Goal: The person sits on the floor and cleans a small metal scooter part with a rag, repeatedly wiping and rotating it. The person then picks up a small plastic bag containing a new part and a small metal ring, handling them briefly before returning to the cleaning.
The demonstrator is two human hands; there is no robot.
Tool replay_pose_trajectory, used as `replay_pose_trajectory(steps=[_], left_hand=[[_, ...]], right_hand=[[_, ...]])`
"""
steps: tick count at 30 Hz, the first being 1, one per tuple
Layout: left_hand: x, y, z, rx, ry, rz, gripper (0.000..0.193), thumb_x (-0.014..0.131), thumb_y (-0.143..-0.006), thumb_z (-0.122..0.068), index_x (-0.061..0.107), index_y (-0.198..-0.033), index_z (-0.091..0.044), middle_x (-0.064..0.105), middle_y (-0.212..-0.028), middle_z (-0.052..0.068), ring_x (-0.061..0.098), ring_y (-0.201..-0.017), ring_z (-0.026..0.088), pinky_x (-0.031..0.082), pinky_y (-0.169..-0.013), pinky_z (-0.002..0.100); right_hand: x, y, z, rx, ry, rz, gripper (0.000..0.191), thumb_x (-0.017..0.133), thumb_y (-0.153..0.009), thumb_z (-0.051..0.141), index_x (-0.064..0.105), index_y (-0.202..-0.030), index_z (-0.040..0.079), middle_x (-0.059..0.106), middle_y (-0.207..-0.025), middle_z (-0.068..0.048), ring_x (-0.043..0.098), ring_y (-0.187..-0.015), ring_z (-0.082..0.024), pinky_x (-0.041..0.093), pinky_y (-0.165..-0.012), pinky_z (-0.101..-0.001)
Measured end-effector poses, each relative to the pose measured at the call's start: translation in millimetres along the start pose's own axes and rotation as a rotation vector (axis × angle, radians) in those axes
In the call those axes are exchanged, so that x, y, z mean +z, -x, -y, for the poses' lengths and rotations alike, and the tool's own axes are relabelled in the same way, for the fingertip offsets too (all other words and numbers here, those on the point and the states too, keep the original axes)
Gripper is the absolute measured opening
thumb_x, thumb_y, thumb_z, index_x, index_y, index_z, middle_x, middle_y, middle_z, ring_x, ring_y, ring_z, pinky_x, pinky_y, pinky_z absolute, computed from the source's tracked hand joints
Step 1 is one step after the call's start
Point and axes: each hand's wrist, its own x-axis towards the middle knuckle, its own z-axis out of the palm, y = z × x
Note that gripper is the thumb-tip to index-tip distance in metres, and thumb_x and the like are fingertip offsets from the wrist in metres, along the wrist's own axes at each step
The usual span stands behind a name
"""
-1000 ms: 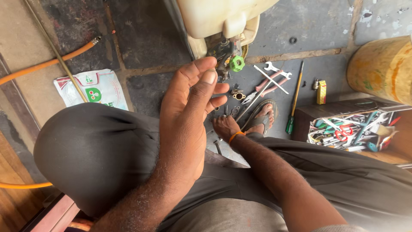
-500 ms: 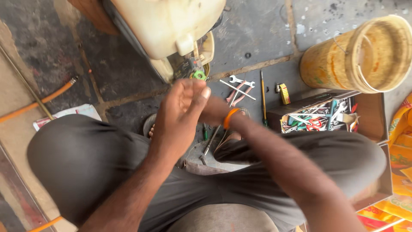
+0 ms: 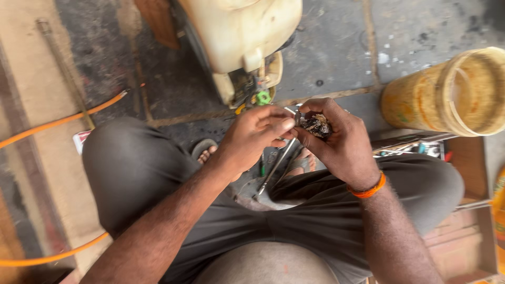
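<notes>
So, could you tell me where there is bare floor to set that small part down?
Bare floor lies between the cream tank and the yellow bucket, and left of the tank, above the orange hose. It is crowded between the knees, under the left hand and right hand, and in the tool tray.

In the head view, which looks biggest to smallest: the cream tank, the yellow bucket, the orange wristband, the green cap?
1. Cream tank
2. Yellow bucket, partly cut off
3. Orange wristband, nearer the camera
4. Green cap

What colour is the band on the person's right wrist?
The wrist band is orange, next to the right hand. The head view shows it best.
</notes>
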Motion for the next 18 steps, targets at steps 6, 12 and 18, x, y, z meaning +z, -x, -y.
replay_pose_trajectory(steps=[6, 12, 18], left_hand=[[1, -3, 8, -0.016, 0.079, 0.017, 0.035, 0.066, -0.098, -0.031, 0.069, -0.121, -0.005, 0.074, -0.109, 0.006, 0.073, -0.103, 0.015, 0.063, -0.090, 0.035], [-3, -10, 7, 0.021, 0.029, -0.081, 0.034, 0.068, -0.097, -0.028, 0.068, -0.122, -0.005, 0.075, -0.108, 0.007, 0.074, -0.103, 0.016, 0.061, -0.089, 0.033], [8, -7, 11, 0.196, -0.226, -0.126, 0.026, 0.070, -0.097, -0.017, 0.068, -0.116, 0.000, 0.074, -0.111, 0.008, 0.073, -0.108, 0.018, 0.062, -0.092, 0.034]], right_hand=[[3, 6, -14, -0.006, -0.048, -0.009, 0.045, 0.082, -0.087, 0.008, 0.058, -0.124, 0.001, 0.071, -0.113, -0.011, 0.071, -0.103, -0.023, 0.059, -0.082, -0.0317], [-8, -10, -15, 0.462, -1.048, -0.102, 0.039, 0.054, -0.100, 0.013, 0.053, -0.136, 0.000, 0.072, -0.112, -0.011, 0.070, -0.100, -0.020, 0.059, -0.086, -0.0323], [-5, 4, -17, 0.371, -1.063, -0.221, 0.044, 0.060, -0.100, 0.006, 0.048, -0.143, 0.002, 0.072, -0.114, -0.011, 0.070, -0.105, -0.016, 0.059, -0.091, -0.0289]])
